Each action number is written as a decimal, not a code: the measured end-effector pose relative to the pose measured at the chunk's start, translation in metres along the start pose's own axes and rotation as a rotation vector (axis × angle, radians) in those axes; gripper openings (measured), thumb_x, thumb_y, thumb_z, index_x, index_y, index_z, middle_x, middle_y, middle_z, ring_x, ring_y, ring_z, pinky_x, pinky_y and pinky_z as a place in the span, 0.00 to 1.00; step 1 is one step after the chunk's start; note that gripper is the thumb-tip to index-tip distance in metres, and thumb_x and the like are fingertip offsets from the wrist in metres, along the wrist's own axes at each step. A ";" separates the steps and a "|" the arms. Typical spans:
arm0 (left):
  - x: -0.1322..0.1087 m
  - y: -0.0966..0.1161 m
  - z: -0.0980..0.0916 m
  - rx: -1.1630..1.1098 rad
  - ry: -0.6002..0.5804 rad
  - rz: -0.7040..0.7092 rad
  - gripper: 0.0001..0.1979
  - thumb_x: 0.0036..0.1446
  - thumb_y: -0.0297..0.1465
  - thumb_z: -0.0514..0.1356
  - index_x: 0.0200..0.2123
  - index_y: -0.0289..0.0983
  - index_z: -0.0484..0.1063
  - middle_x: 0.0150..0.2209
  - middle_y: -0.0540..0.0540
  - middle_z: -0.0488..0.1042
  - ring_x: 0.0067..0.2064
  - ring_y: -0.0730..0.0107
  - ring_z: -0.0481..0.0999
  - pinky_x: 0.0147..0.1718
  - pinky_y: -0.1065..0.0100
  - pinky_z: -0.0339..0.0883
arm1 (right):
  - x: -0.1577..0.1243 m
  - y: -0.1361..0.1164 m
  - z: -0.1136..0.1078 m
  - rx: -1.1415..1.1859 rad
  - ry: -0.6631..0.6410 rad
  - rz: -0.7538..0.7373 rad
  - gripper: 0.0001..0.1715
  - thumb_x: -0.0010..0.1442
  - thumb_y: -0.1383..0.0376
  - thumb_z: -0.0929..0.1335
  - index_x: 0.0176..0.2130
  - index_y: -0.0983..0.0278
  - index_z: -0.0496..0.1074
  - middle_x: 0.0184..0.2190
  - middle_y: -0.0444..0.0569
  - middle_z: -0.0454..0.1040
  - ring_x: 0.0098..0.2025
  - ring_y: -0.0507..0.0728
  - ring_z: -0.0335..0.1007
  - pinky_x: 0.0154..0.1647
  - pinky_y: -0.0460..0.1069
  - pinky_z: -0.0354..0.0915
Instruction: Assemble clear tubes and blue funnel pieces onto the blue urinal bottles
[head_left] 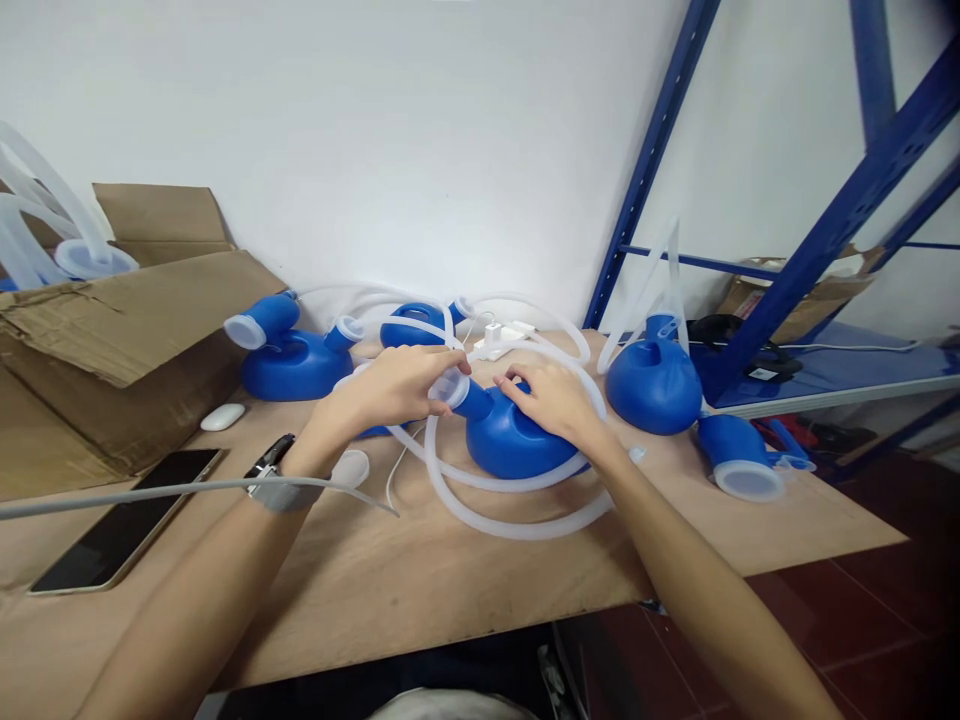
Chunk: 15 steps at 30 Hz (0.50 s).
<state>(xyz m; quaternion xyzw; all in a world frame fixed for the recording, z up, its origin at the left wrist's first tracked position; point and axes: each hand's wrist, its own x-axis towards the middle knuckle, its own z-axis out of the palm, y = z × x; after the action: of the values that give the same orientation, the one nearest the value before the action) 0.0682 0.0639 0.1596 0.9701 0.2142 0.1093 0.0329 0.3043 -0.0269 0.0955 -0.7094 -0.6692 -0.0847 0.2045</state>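
Note:
A blue bottle [517, 445] lies on the wooden table in front of me, its neck pointing up to the left. My left hand [409, 383] is closed round the translucent white cap [450, 388] at the end of that neck. My right hand [551, 400] rests over the bottle's handle and top, fingers wrapped on it. A clear white tube [517, 525] loops on the table around the bottle. Left of it, a round white lid [350, 469] lies near my left wrist.
More blue bottles stand at the back left [296, 368], back middle [411, 325] and right [652, 385]. A blue cup-like part [739, 455] lies near the right edge. A cardboard box [142, 370], phone [127, 520] and white mouse [223, 417] are left; blue shelving [652, 150] rises right.

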 end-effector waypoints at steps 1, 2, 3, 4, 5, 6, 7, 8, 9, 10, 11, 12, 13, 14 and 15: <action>0.000 0.002 0.000 0.021 0.011 0.005 0.24 0.55 0.36 0.69 0.56 0.45 0.74 0.52 0.45 0.80 0.51 0.49 0.78 0.45 0.60 0.67 | 0.000 0.000 0.000 -0.002 -0.003 -0.001 0.29 0.74 0.47 0.59 0.43 0.60 0.81 0.41 0.53 0.84 0.45 0.65 0.78 0.40 0.53 0.63; 0.000 0.003 0.001 0.027 0.016 0.007 0.24 0.55 0.34 0.69 0.55 0.46 0.74 0.52 0.46 0.80 0.51 0.50 0.78 0.45 0.60 0.67 | 0.001 0.001 0.000 -0.005 -0.009 -0.005 0.28 0.74 0.48 0.59 0.43 0.60 0.81 0.41 0.52 0.84 0.45 0.65 0.78 0.40 0.52 0.63; 0.000 0.003 0.001 0.023 0.012 0.006 0.24 0.54 0.33 0.69 0.55 0.46 0.75 0.53 0.47 0.80 0.51 0.50 0.78 0.45 0.60 0.67 | 0.001 0.001 0.000 -0.009 -0.014 -0.011 0.28 0.74 0.48 0.59 0.42 0.60 0.82 0.41 0.52 0.84 0.45 0.65 0.78 0.40 0.52 0.63; 0.000 0.003 0.001 0.013 0.003 0.003 0.24 0.54 0.33 0.69 0.55 0.46 0.75 0.53 0.47 0.80 0.51 0.51 0.78 0.46 0.60 0.67 | 0.001 0.002 0.000 -0.013 -0.017 -0.019 0.28 0.74 0.48 0.59 0.42 0.60 0.82 0.41 0.52 0.84 0.45 0.65 0.78 0.40 0.52 0.63; 0.001 0.002 0.000 0.001 -0.009 -0.001 0.24 0.54 0.33 0.69 0.55 0.46 0.75 0.53 0.47 0.80 0.50 0.51 0.78 0.46 0.60 0.67 | 0.001 0.002 0.000 -0.016 -0.019 -0.028 0.28 0.74 0.48 0.59 0.42 0.60 0.81 0.41 0.52 0.84 0.45 0.65 0.78 0.40 0.52 0.63; 0.001 0.002 0.000 -0.011 -0.021 -0.003 0.24 0.53 0.33 0.69 0.55 0.45 0.75 0.53 0.47 0.80 0.50 0.51 0.78 0.47 0.60 0.67 | 0.001 0.002 0.000 -0.018 -0.017 -0.033 0.28 0.74 0.48 0.59 0.42 0.60 0.81 0.41 0.52 0.84 0.45 0.65 0.78 0.40 0.53 0.63; 0.002 0.001 -0.001 -0.023 -0.030 -0.001 0.24 0.53 0.33 0.69 0.55 0.45 0.74 0.53 0.46 0.80 0.50 0.52 0.78 0.47 0.60 0.67 | 0.001 0.003 0.000 -0.018 -0.014 -0.034 0.28 0.74 0.48 0.59 0.42 0.60 0.81 0.41 0.53 0.84 0.45 0.65 0.78 0.41 0.53 0.63; 0.002 0.001 -0.002 -0.037 -0.036 0.003 0.24 0.54 0.33 0.68 0.55 0.45 0.74 0.53 0.46 0.80 0.50 0.52 0.78 0.47 0.60 0.67 | 0.001 0.003 0.000 -0.017 -0.011 -0.033 0.28 0.74 0.48 0.59 0.43 0.60 0.81 0.42 0.53 0.84 0.45 0.65 0.78 0.41 0.53 0.63; 0.002 0.000 -0.002 -0.053 -0.041 0.007 0.25 0.54 0.33 0.68 0.56 0.44 0.73 0.54 0.46 0.79 0.50 0.52 0.78 0.46 0.60 0.67 | 0.001 0.003 0.000 -0.016 -0.010 -0.029 0.28 0.74 0.48 0.60 0.43 0.60 0.81 0.42 0.53 0.84 0.45 0.65 0.78 0.41 0.53 0.63; 0.002 0.000 -0.002 -0.072 -0.046 0.011 0.25 0.54 0.33 0.67 0.56 0.44 0.73 0.54 0.45 0.79 0.50 0.52 0.78 0.46 0.60 0.68 | 0.001 0.003 0.000 -0.015 -0.010 -0.024 0.27 0.74 0.49 0.60 0.43 0.60 0.81 0.42 0.53 0.84 0.46 0.65 0.78 0.42 0.53 0.63; 0.002 0.000 -0.003 -0.092 -0.054 0.014 0.25 0.54 0.33 0.67 0.56 0.44 0.72 0.54 0.45 0.79 0.51 0.52 0.78 0.45 0.60 0.68 | 0.001 0.003 0.000 -0.016 -0.010 -0.022 0.27 0.74 0.49 0.60 0.42 0.60 0.81 0.42 0.53 0.84 0.46 0.65 0.78 0.42 0.53 0.64; 0.002 0.000 -0.003 -0.114 -0.062 0.014 0.25 0.53 0.33 0.66 0.56 0.43 0.72 0.53 0.45 0.79 0.50 0.53 0.78 0.45 0.60 0.68 | 0.000 0.003 0.000 -0.016 -0.009 -0.022 0.27 0.74 0.49 0.60 0.42 0.60 0.81 0.42 0.53 0.84 0.46 0.65 0.78 0.42 0.53 0.64; 0.002 -0.001 -0.002 -0.139 -0.070 0.014 0.25 0.53 0.33 0.66 0.55 0.43 0.71 0.51 0.46 0.79 0.49 0.53 0.78 0.45 0.60 0.68 | 0.000 0.003 0.000 -0.016 -0.008 -0.024 0.27 0.74 0.49 0.60 0.42 0.60 0.81 0.42 0.53 0.84 0.46 0.65 0.78 0.43 0.53 0.64; 0.002 -0.002 -0.002 -0.168 -0.076 0.014 0.24 0.53 0.33 0.65 0.54 0.43 0.71 0.49 0.46 0.79 0.48 0.54 0.78 0.44 0.60 0.68 | 0.000 0.003 0.000 -0.015 -0.006 -0.026 0.27 0.74 0.49 0.60 0.42 0.60 0.81 0.42 0.52 0.84 0.46 0.64 0.78 0.43 0.53 0.64; 0.002 -0.003 -0.001 -0.203 -0.079 0.015 0.24 0.53 0.34 0.65 0.54 0.43 0.71 0.48 0.46 0.79 0.47 0.55 0.78 0.44 0.60 0.69 | 0.000 0.003 0.000 -0.016 -0.004 -0.029 0.27 0.74 0.49 0.60 0.42 0.60 0.81 0.43 0.52 0.84 0.47 0.64 0.78 0.44 0.53 0.64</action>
<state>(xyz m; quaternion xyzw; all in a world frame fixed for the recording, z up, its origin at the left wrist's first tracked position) 0.0686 0.0675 0.1603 0.9669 0.1932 0.0922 0.1388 0.3073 -0.0275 0.0949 -0.7014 -0.6790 -0.0914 0.1963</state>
